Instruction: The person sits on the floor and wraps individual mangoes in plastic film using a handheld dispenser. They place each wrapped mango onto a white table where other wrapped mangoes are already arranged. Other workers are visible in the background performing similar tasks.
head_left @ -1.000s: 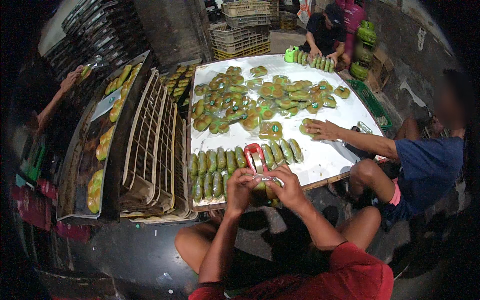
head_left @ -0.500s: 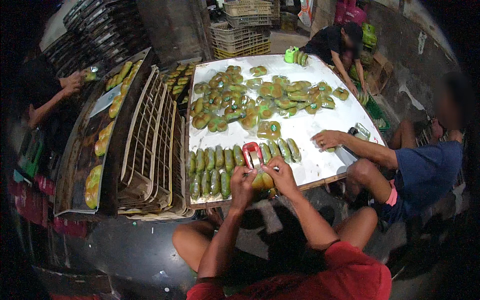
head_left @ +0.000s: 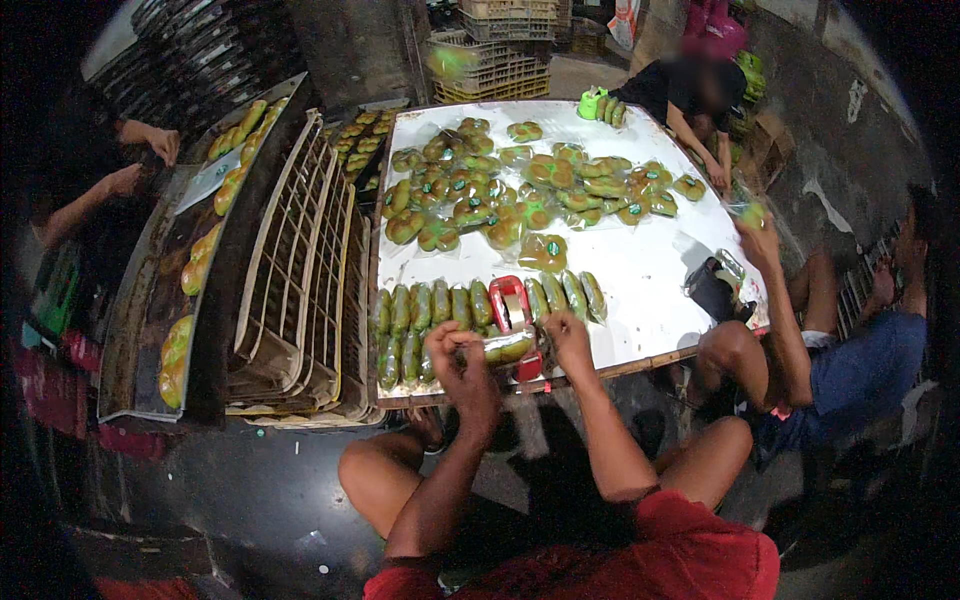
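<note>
In front of me at the table's near edge, a long bread roll in clear wrap (head_left: 508, 348) lies level before a red tape dispenser (head_left: 511, 303). My left hand (head_left: 466, 368) grips its left end, fingers curled. Close to the roll's right end, my right hand (head_left: 572, 348) has thumb and fingertips pinched together; what they hold, if anything, is too small to make out. Rows of wrapped long rolls (head_left: 411, 330) lie left of the dispenser, partly behind my left hand. More wrapped rolls (head_left: 567, 294) stand in line to its right.
Wrapped buns (head_left: 470, 190) spread over the white table (head_left: 630, 260). Plastic crates (head_left: 300, 260) and a tray of buns (head_left: 150, 300) stand at left. A black thing (head_left: 711, 290) lies at right. Co-workers sit right and far right; one raises a packet (head_left: 752, 214). Another's hands (head_left: 150, 150) show left.
My hands have parted, and a long wrapped roll now shows between them. The right co-worker's hand has lifted off the table with a packet. A blurred greenish thing has appeared before the back crates.
</note>
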Action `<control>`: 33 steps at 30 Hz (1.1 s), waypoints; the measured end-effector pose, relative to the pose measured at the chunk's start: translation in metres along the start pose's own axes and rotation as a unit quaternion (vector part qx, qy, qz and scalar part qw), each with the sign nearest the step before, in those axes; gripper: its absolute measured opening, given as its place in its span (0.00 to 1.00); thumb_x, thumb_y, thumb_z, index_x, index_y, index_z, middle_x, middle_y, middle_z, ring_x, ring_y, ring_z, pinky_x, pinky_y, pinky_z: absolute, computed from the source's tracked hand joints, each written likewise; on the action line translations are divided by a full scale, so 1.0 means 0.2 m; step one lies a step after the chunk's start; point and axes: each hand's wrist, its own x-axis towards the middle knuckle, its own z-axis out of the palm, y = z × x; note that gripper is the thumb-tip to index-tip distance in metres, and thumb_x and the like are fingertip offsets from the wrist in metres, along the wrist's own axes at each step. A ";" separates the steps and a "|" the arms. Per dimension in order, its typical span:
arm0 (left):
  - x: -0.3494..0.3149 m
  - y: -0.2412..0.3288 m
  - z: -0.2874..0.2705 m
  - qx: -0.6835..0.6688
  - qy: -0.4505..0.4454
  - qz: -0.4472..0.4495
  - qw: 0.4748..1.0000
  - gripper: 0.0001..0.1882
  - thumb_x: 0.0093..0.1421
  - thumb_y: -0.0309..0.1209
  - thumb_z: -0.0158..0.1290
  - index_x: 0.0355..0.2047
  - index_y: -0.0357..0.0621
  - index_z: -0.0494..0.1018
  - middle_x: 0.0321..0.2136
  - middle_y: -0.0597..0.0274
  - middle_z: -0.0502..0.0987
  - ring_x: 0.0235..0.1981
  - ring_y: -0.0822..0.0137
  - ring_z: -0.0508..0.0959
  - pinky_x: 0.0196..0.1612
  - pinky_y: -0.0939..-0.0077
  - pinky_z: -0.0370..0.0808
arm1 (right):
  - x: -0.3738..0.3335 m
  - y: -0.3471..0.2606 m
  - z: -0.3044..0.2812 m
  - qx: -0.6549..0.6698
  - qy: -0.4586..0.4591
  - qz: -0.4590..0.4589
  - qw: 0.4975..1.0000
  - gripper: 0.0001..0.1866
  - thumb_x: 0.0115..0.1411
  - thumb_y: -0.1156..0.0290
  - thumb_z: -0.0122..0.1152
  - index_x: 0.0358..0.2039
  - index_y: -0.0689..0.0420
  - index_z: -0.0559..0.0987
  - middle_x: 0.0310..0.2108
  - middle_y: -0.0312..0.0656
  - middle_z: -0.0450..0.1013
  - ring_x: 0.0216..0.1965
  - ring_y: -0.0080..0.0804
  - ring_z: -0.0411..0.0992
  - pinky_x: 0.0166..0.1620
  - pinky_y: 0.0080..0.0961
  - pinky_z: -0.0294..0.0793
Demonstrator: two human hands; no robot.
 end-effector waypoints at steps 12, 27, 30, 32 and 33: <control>0.10 0.11 -0.03 -0.070 0.036 -0.017 0.997 0.15 0.55 0.18 0.49 0.44 0.37 0.63 0.31 0.65 0.68 0.35 0.73 0.68 0.46 0.77 0.64 | -0.20 0.24 -0.01 -0.137 -0.128 0.035 0.982 0.18 0.54 0.59 0.67 0.20 0.62 0.79 0.17 0.40 0.73 0.21 0.27 0.69 0.27 0.31 0.66; -0.06 0.08 0.06 -0.007 -0.114 0.036 0.993 0.21 0.52 0.15 0.49 0.47 0.37 0.61 0.40 0.59 0.65 0.38 0.71 0.68 0.47 0.75 0.65 | -0.24 -0.49 -0.06 0.074 -0.059 -0.205 0.974 0.11 0.48 0.76 0.67 0.34 0.59 0.79 0.55 0.48 0.66 0.59 0.43 0.62 0.60 0.34 0.59; -0.05 0.10 0.06 0.030 -0.094 0.083 0.992 0.21 0.53 0.15 0.49 0.47 0.37 0.61 0.35 0.61 0.67 0.35 0.72 0.68 0.44 0.77 0.66 | -0.32 -0.56 -0.10 -0.001 -0.013 -0.276 0.961 0.21 0.45 0.75 0.70 0.42 0.56 0.77 0.53 0.47 0.67 0.58 0.44 0.62 0.58 0.36 0.61; -0.05 0.12 0.05 -0.002 -0.108 0.044 0.993 0.20 0.54 0.16 0.50 0.47 0.37 0.61 0.32 0.63 0.67 0.33 0.72 0.68 0.42 0.77 0.66 | -0.33 -0.53 -0.15 -0.113 -0.094 -0.306 0.941 0.21 0.44 0.75 0.70 0.42 0.57 0.77 0.53 0.45 0.67 0.56 0.44 0.63 0.57 0.37 0.62; -0.04 0.12 0.04 -0.017 -0.115 0.025 0.993 0.20 0.54 0.16 0.50 0.47 0.37 0.61 0.30 0.64 0.67 0.33 0.73 0.68 0.42 0.77 0.67 | -0.34 -0.52 -0.16 -0.168 -0.135 -0.319 0.923 0.21 0.44 0.75 0.70 0.42 0.57 0.77 0.53 0.44 0.67 0.56 0.44 0.63 0.56 0.38 0.63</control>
